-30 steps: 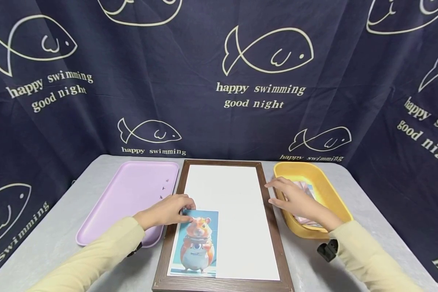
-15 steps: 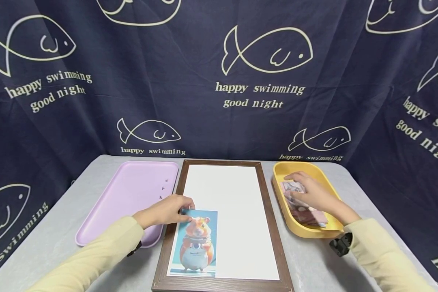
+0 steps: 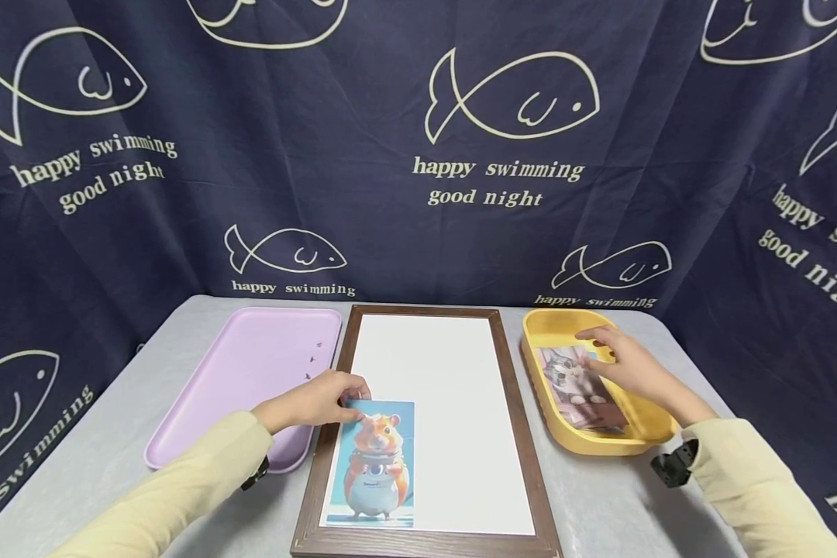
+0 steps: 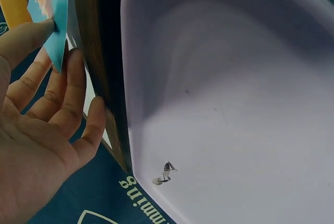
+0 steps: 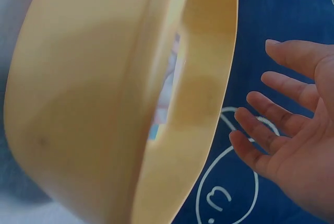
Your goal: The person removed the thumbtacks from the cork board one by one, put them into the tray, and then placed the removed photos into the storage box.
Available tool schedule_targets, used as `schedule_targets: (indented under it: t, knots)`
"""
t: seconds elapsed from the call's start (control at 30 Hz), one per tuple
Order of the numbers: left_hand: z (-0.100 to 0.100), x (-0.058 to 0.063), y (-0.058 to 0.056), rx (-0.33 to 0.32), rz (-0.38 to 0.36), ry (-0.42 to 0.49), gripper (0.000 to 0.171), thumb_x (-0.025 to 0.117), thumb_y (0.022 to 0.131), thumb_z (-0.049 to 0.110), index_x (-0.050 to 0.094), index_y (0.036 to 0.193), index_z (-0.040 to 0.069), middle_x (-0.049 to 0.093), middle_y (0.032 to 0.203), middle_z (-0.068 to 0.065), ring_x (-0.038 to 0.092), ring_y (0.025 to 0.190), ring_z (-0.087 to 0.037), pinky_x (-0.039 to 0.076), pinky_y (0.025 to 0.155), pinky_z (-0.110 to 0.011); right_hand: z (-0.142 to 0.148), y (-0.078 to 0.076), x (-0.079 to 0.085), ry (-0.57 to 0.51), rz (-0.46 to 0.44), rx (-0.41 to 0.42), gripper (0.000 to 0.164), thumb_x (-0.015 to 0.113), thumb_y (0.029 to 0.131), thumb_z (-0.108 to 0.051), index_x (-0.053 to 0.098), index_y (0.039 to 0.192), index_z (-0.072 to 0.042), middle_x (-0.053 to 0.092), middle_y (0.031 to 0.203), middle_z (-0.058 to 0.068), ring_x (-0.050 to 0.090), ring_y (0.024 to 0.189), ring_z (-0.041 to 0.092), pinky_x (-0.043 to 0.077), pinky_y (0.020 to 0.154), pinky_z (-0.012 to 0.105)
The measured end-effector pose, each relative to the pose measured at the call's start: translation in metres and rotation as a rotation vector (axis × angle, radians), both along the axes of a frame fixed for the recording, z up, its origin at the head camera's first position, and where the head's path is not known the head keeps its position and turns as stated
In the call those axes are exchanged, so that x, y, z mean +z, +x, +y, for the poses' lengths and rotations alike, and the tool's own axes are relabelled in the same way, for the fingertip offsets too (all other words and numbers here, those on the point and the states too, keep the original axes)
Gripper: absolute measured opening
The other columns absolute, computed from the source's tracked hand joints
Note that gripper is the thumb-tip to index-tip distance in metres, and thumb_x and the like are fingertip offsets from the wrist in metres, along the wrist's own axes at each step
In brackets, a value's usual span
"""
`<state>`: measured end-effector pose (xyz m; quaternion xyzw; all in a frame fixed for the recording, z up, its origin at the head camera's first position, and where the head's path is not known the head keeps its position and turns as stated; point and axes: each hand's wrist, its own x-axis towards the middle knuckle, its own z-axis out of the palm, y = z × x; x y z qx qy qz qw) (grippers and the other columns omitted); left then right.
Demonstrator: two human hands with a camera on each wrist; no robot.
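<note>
My left hand (image 3: 321, 399) pinches the top left corner of a blue hamster picture card (image 3: 380, 465). In the left wrist view its thumb lies on the card (image 4: 60, 36) with fingers behind. The card lies over the lower left of a white board (image 3: 453, 418) in a brown wooden frame (image 3: 526, 442). My right hand (image 3: 628, 364) hovers over the yellow basket (image 3: 645, 391), holding nothing, its fingers spread in the right wrist view. Inside the basket lies a stack of picture cards, a kitten picture card (image 3: 579, 387) on top.
A lilac tray (image 3: 251, 372) stands left of the frame, with several small metal hooks or pins (image 4: 166, 174) near its right edge. The yellow basket stands close to the frame's right side. A dark blue curtain (image 3: 390, 155) with fish drawings hangs behind the grey table (image 3: 586, 504).
My right hand has moved right from beside the frame to above the basket; the kitten card now lies on the stack there. My left hand and the hamster card have barely moved.
</note>
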<state>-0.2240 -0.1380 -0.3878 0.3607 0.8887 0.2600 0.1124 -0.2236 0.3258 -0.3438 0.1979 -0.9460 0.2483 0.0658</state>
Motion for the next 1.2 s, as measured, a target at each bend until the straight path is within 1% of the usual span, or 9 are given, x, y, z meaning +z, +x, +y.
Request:
schedule_targets:
  t: [0.2,0.4,0.47,0.53,0.63,0.73,0.9,1.0,1.2]
  knots:
    - [-0.001,0.001,-0.002,0.004,-0.010,0.009,0.013,0.068,0.079,0.010,0.063,0.091,0.008,0.062,0.080,0.002,0.052,0.071,-0.006,0.047,0.067,-0.024,0.014,-0.002,-0.002,-0.002,-0.005,-0.067,0.036,0.061,0.082,-0.006,0.053,0.115,0.008,0.051,0.115,0.027,0.050,0.102,0.046,0.043,0.080,0.057]
    - [0.000,0.004,-0.002,0.009,-0.015,0.014,0.015,0.068,0.079,0.009,0.063,0.093,0.007,0.059,0.080,0.001,0.052,0.069,-0.006,0.045,0.065,-0.021,0.032,-0.004,-0.007,-0.011,0.045,-0.101,0.036,0.062,0.082,-0.007,0.053,0.113,0.010,0.052,0.113,0.030,0.052,0.098,0.046,0.044,0.077,0.057]
    - [0.000,0.004,-0.002,0.014,-0.027,0.016,0.015,0.067,0.079,0.008,0.063,0.094,0.007,0.059,0.081,0.001,0.052,0.068,-0.005,0.045,0.064,-0.020,0.038,-0.005,-0.010,-0.011,0.072,-0.103,0.035,0.063,0.082,-0.006,0.054,0.111,0.011,0.053,0.111,0.030,0.053,0.095,0.046,0.047,0.075,0.050]
    - [0.000,0.005,-0.002,0.018,-0.038,0.019,0.016,0.066,0.079,0.007,0.063,0.094,0.006,0.059,0.081,0.000,0.052,0.067,-0.006,0.045,0.064,-0.019,0.043,-0.005,-0.011,-0.008,0.084,-0.113,0.035,0.063,0.081,-0.006,0.054,0.110,0.011,0.055,0.109,0.030,0.055,0.093,0.046,0.047,0.073,0.048]
    - [0.000,0.005,-0.002,0.025,-0.048,0.022,0.017,0.065,0.079,0.005,0.062,0.096,0.006,0.060,0.084,-0.001,0.056,0.070,-0.007,0.047,0.065,-0.019,0.049,-0.004,-0.013,0.014,0.065,-0.149,0.037,0.063,0.082,-0.009,0.053,0.112,0.011,0.056,0.108,0.030,0.055,0.093,0.047,0.047,0.074,0.049]
    - [0.000,0.005,-0.002,0.030,-0.052,0.022,0.018,0.065,0.079,0.004,0.062,0.097,0.006,0.059,0.086,-0.002,0.057,0.074,-0.009,0.048,0.067,-0.019,0.055,-0.003,-0.016,0.033,0.050,-0.180,0.038,0.063,0.083,-0.011,0.052,0.113,0.010,0.057,0.108,0.030,0.055,0.093,0.047,0.045,0.077,0.056]
    - [-0.001,0.006,-0.002,0.036,-0.073,0.035,0.019,0.063,0.079,0.001,0.062,0.098,0.005,0.058,0.086,-0.003,0.056,0.076,-0.010,0.048,0.069,-0.020,0.066,-0.002,-0.024,0.028,0.063,-0.193,0.038,0.062,0.083,-0.012,0.053,0.112,0.010,0.059,0.105,0.029,0.058,0.090,0.044,0.049,0.072,0.040]
    - [-0.002,0.006,-0.003,0.038,-0.099,0.046,0.019,0.062,0.079,0.001,0.062,0.098,0.006,0.058,0.087,-0.003,0.055,0.076,-0.011,0.048,0.069,-0.020,0.070,-0.002,-0.028,0.022,0.027,-0.202,0.039,0.061,0.084,-0.013,0.051,0.114,0.011,0.058,0.106,0.030,0.058,0.091,0.045,0.048,0.070,0.033]
    - [-0.004,0.006,-0.006,0.030,-0.139,0.069,0.019,0.059,0.081,0.000,0.061,0.099,0.006,0.060,0.091,-0.004,0.054,0.085,-0.013,0.048,0.072,-0.021,0.072,-0.002,-0.034,0.016,-0.090,-0.228,0.046,0.057,0.088,-0.017,0.044,0.119,0.014,0.052,0.112,0.035,0.056,0.095,0.047,0.047,0.078,0.050]
